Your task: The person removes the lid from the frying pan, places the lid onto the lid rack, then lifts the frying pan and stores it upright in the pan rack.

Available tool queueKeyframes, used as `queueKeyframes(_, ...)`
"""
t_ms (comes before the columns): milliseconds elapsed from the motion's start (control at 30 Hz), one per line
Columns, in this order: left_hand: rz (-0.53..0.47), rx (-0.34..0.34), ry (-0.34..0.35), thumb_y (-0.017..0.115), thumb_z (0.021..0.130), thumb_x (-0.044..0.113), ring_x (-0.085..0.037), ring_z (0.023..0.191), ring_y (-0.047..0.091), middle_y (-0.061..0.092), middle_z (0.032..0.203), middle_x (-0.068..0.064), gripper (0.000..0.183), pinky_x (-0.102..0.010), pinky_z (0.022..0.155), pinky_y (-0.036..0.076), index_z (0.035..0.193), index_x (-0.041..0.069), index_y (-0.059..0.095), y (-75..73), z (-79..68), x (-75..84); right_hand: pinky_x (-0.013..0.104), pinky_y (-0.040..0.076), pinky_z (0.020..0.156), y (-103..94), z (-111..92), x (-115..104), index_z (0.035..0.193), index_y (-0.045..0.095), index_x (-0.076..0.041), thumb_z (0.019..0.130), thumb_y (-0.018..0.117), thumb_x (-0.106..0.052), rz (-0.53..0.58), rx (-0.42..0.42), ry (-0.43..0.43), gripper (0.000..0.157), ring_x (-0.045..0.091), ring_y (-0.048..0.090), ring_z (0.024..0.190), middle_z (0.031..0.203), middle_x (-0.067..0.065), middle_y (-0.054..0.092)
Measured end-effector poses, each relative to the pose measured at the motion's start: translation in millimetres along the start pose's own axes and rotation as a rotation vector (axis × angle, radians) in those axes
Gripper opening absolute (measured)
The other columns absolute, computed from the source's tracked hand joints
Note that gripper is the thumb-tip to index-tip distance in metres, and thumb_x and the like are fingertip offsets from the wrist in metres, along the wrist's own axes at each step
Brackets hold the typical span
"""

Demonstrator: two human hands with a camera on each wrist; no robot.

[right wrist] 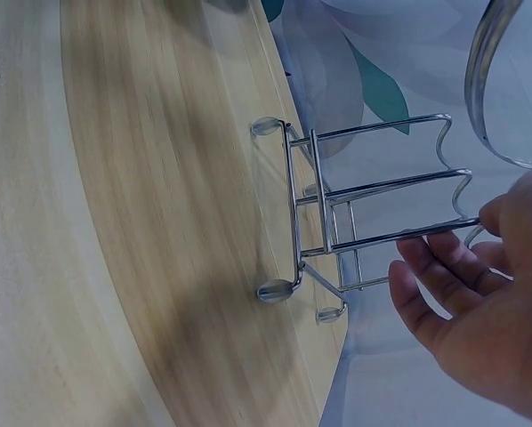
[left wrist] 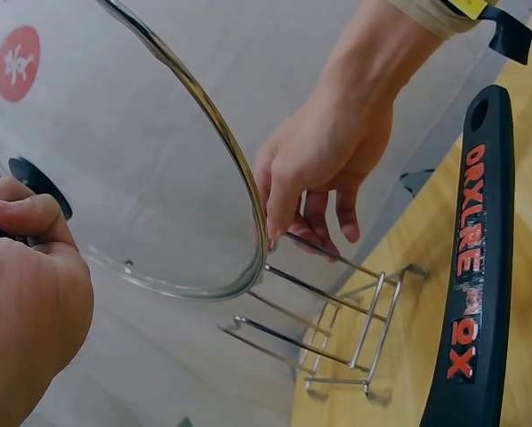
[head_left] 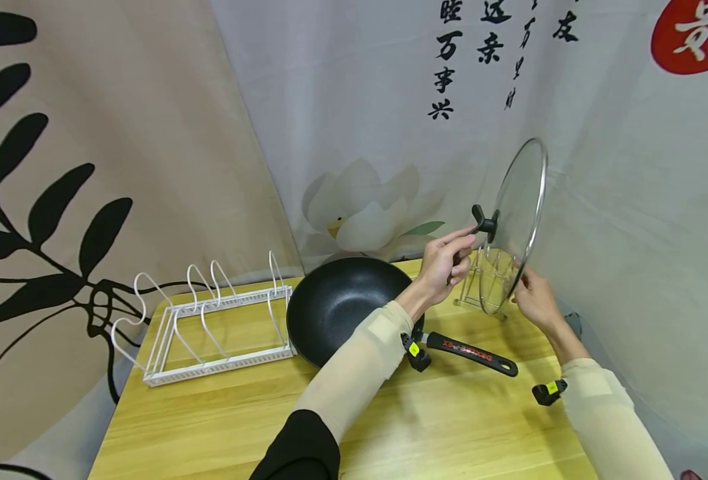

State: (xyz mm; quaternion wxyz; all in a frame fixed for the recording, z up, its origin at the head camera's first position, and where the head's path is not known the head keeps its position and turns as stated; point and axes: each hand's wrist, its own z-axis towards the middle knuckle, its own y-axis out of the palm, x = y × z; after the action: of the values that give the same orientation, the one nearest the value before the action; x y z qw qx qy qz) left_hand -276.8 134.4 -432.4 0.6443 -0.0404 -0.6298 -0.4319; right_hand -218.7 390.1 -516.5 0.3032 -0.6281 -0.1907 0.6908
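Observation:
A glass lid [head_left: 521,193] with a metal rim stands nearly upright over a small wire rack [head_left: 467,287] at the back right of the table. My left hand [head_left: 444,265] grips the lid's black handle [head_left: 485,225], fingers curled round it. On the far side of the lid, my right hand [head_left: 537,300] holds the wire rack, thumb and fingers at its upper bars [right wrist: 399,237]. In the left wrist view the lid's lower rim [left wrist: 248,200] is close to the right fingertips and the rack's top; whether it touches the rack I cannot tell.
A black wok [head_left: 342,307] sits mid-table under my left forearm, its handle [head_left: 471,353] pointing right. Left of it is a white rack [head_left: 222,364] with wire loops. Printed curtains [head_left: 354,100] hang behind the wooden table [head_left: 450,427].

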Motion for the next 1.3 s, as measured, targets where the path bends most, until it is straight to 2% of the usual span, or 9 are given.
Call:
queueKeyframes(133,-0.003,0.001,-0.003,0.055,0.118,0.021,-0.001,0.046,0.033,0.047,0.074,0.012,0.053,-0.018,0.043,0.03,0.17,0.01,0.051,-2.0,2.0,-1.1,0.055,0.069,0.089,1.3,0,-1,0.177,0.026,0.004,0.125,0.032,-0.029,0.016,-0.004,-0.002,0.063,0.061,0.067,0.127,0.162,0.048,0.048)
queueKeyframes(267,-0.004,0.007,-0.002,0.056,0.118,0.021,-0.001,0.046,0.034,0.047,0.075,0.012,0.054,-0.018,0.043,0.03,0.17,0.009,0.05,-3.6,4.0,-2.0,0.038,0.069,0.082,1.9,1,-2,0.177,0.026,0.003,0.125,0.035,-0.029,0.009,-0.004,-0.006,0.062,0.06,0.068,0.123,0.159,0.048,0.05)
queueKeyframes(333,-0.002,0.014,-0.002,0.056,0.118,0.021,-0.001,0.047,0.034,0.047,0.075,0.011,0.054,-0.018,0.043,0.03,0.17,0.008,0.05,-4.3,5.2,-3.0,0.028,0.064,0.077,1.9,1,-3,0.177,0.026,0.004,0.125,0.036,-0.028,-0.003,-0.002,-0.012,0.062,0.058,0.071,0.117,0.157,0.048,0.052)
queueKeyframes(400,-0.003,0.021,-0.004,0.057,0.118,0.021,-0.001,0.047,0.035,0.048,0.076,0.011,0.054,-0.018,0.043,0.031,0.17,0.008,0.05,-5.0,6.4,-4.6,0.022,0.06,0.074,2.1,1,-4,0.176,0.027,0.006,0.124,0.037,-0.026,-0.008,0.0,-0.017,0.061,0.057,0.072,0.112,0.154,0.049,0.054)
queueKeyframes(633,-0.013,0.038,-0.018,0.056,0.118,0.018,-0.001,0.047,0.035,0.048,0.076,0.01,0.054,-0.018,0.043,0.03,0.169,0.004,0.049,-6.2,9.0,-11.6,0.027,0.063,0.078,2.3,1,-4,0.175,0.029,0.006,0.125,0.036,-0.028,-0.008,-0.009,-0.007,0.061,0.057,0.07,0.118,0.154,0.048,0.054)
queueKeyframes(833,-0.015,0.054,-0.029,0.058,0.117,0.019,-0.002,0.047,0.036,0.047,0.076,0.011,0.055,-0.018,0.043,0.03,0.169,0.006,0.05,-7.0,11.4,-16.3,0.02,0.06,0.075,1.8,0,-4,0.174,0.031,0.007,0.124,0.037,-0.026,-0.005,0.003,-0.004,0.06,0.056,0.07,0.118,0.151,0.047,0.057)
queueKeyframes(967,-0.009,0.066,-0.041,0.059,0.117,0.021,-0.001,0.047,0.036,0.046,0.074,0.012,0.054,-0.017,0.043,0.031,0.169,0.008,0.051,-7.8,12.3,-18.9,0.02,0.06,0.074,1.4,1,-3,0.174,0.032,0.007,0.124,0.038,-0.025,-0.003,0.012,-0.008,0.06,0.051,0.072,0.113,0.139,0.045,0.064)
queueKeyframes(1133,-0.004,0.087,-0.051,0.062,0.115,0.021,-0.002,0.048,0.036,0.046,0.074,0.011,0.055,-0.017,0.044,0.031,0.168,0.009,0.053,-7.9,14.6,-23.4,0.021,0.06,0.073,1.6,2,-3,0.174,0.034,0.006,0.124,0.039,-0.026,-0.012,0.029,-0.016,0.059,0.034,0.074,0.099,0.117,0.037,0.073)
queueKeyframes(1300,0.029,0.113,-0.056,0.065,0.114,0.022,-0.003,0.049,0.036,0.047,0.075,0.01,0.056,-0.018,0.043,0.031,0.166,0.008,0.055,-6.4,16.7,-28.3,0.023,0.059,0.073,1.5,1,-2,0.174,0.032,0.005,0.124,0.039,-0.025,-0.008,0.021,-0.025,0.06,0.04,0.076,0.099,0.114,0.036,0.076)
